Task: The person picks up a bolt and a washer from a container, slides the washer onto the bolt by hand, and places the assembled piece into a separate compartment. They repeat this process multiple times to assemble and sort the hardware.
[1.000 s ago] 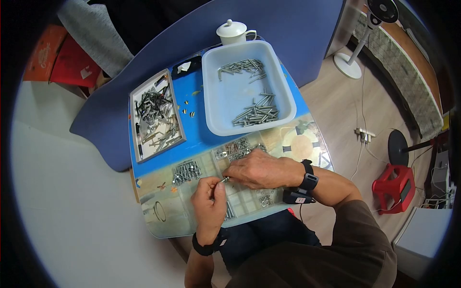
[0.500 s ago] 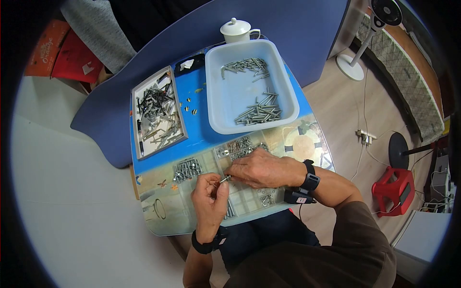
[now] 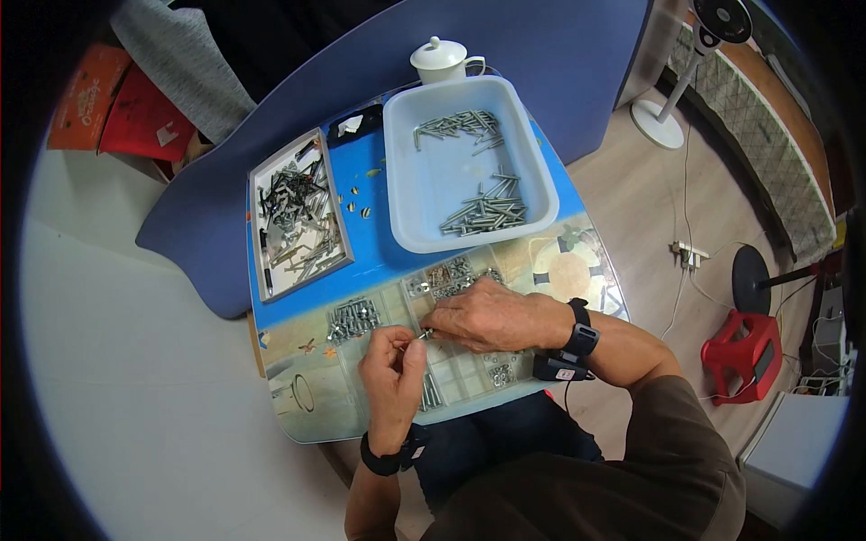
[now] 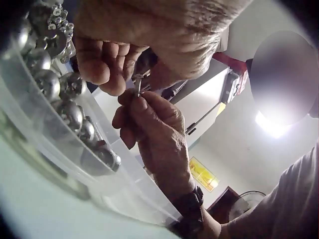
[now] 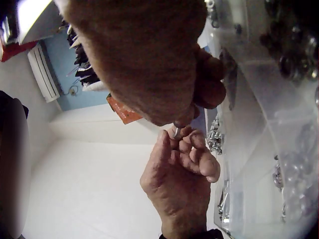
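Both hands meet over a clear compartment box at the table's near edge. My left hand pinches a small metal bolt between thumb and fingers. My right hand comes from the right and pinches the bolt's other end with its fingertips. In the left wrist view the bolt stands upright between the left fingers above and the right hand below. The right wrist view shows the bolt between the right hand and the left hand. Whether a nut sits on it is hidden.
A white tub with long bolts stands at the back. A metal tray of dark screws lies at the back left. A white lidded cup is behind the tub. Loose bolts are piled left of the box. On the floor to the right stands a red stool.
Both hands stay together on the bolt in the same spot; only the fingers shift slightly.
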Demonstrator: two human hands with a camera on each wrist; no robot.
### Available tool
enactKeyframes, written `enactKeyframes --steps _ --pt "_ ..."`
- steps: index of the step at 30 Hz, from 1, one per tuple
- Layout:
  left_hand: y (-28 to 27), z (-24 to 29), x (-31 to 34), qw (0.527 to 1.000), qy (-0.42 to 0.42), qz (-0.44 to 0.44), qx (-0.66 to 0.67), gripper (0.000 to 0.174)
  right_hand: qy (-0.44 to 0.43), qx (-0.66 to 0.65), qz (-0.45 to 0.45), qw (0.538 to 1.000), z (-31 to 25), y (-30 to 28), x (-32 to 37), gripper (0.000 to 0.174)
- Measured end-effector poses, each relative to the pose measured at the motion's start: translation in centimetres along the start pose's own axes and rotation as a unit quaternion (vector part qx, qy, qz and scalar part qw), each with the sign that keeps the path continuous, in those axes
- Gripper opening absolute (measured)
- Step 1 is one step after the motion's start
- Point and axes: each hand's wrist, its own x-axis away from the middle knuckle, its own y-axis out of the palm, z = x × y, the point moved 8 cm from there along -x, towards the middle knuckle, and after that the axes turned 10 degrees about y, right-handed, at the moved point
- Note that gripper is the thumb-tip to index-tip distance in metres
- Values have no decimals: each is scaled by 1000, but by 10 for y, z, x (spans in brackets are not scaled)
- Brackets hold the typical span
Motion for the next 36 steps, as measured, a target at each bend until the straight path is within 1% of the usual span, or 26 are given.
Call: enactKeyframes --steps 2,6,8,9,11,12,14,15,17,21,23,24,26,27,29,30,32,33,35,36 --pt "-1 15 0 998 37 46 33 20 0 2 -3 1000 0 1 1 20" --pt "-4 -4 3 999 31 29 24 22 -6 -3 8 1000 0 1 1 20" --pt "-5 -14 2 999 -21 -7 -30 25 -8 -10 6 1000 0 2 1 21" --pt "-4 -12 2 999 -20 -8 -30 25 -8 -9 7 1000 0 1 1 21" --pt "-4 -18 4 996 -87 6 -2 28 -5 -9 0 1000 0 0 1 21" --pt "-4 -18 4 996 -86 4 -1 28 -3 -8 1 1000 -1 -1 1 21" --pt "-5 -9 1 999 -25 -7 -39 24 -7 -36 22 999 -3 -5 1 15" --pt "-3 -6 1 999 -25 -7 -40 24 -7 -36 23 999 -3 -5 1 15" --pt "-2 6 2 997 -5 48 59 17 -5 -32 18 999 -2 -4 1 15" --pt "-3 2 4 998 26 45 46 11 -3 -24 14 1000 -1 -2 1 15" --pt "-3 -9 5 1000 5 13 4 15 2 1 -4 1000 1 1 2 20" --pt "-6 -12 5 1000 5 12 4 15 2 1 -4 1000 1 1 2 20" --pt "-6 -24 6 997 -54 -18 -45 20 -4 -6 -3 1000 0 1 1 20" --pt "-7 -19 5 997 -54 -18 -45 20 -3 -6 -3 1000 0 1 1 20" --pt "-4 -15 5 992 -126 -28 -11 24 -2 -8 -4 1000 1 1 1 20" --pt "-2 -16 6 992 -126 -29 -11 24 -1 -9 -4 1000 1 1 1 20" --pt "-2 -3 1 1000 -9 -4 3 22 -2 -9 -3 1000 1 0 1 20" --pt "1 0 1 1000 -9 -5 3 22 -1 -9 -3 1000 1 0 1 20" --pt "1 12 2 998 18 36 56 19 -1 -5 -9 1000 2 2 2 20" --pt "2 10 2 998 17 36 56 19 -1 -5 -9 1000 2 2 1 20"
